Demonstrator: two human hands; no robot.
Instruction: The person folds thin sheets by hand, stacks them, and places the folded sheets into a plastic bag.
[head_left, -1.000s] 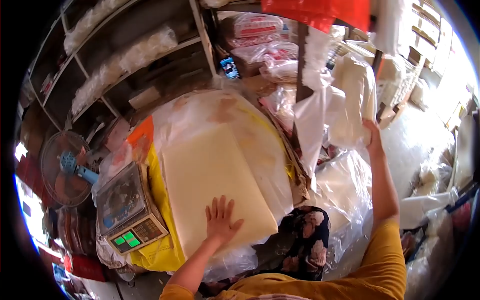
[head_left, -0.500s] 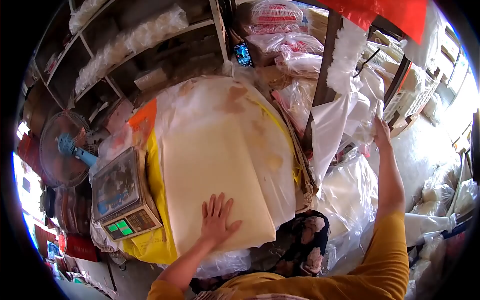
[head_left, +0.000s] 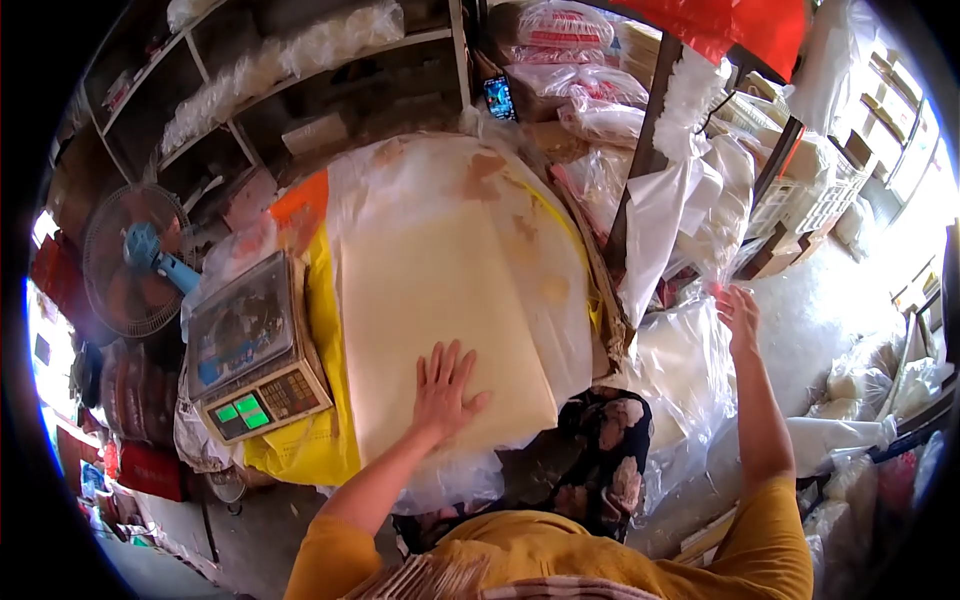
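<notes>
My left hand (head_left: 445, 390) lies flat with fingers spread on a smooth stack of cream-coloured sheets (head_left: 440, 290). The stack rests on a bulky, plastic-covered surface (head_left: 400, 165) with brown stains. Out to the right, my right hand (head_left: 738, 315) has its fingers drawn together at the lower end of a hanging clear plastic bag (head_left: 715, 255); a small reddish spot shows at the fingertips. Below that hand lies crumpled clear plastic (head_left: 685, 365). A digital scale (head_left: 255, 350) with lit green displays stands left of the stack.
A blue fan (head_left: 140, 250) is at the left, and shelves (head_left: 330, 60) hold wrapped goods behind. Packed bags (head_left: 570, 85) are piled at the back. A dark post (head_left: 645, 150) rises near my right hand, with white crates (head_left: 815, 200) beyond it.
My right hand has come down and slightly left, with the hanging plastic drawn lower. My left hand stays flat on the cream sheets. The whole view has shifted a little.
</notes>
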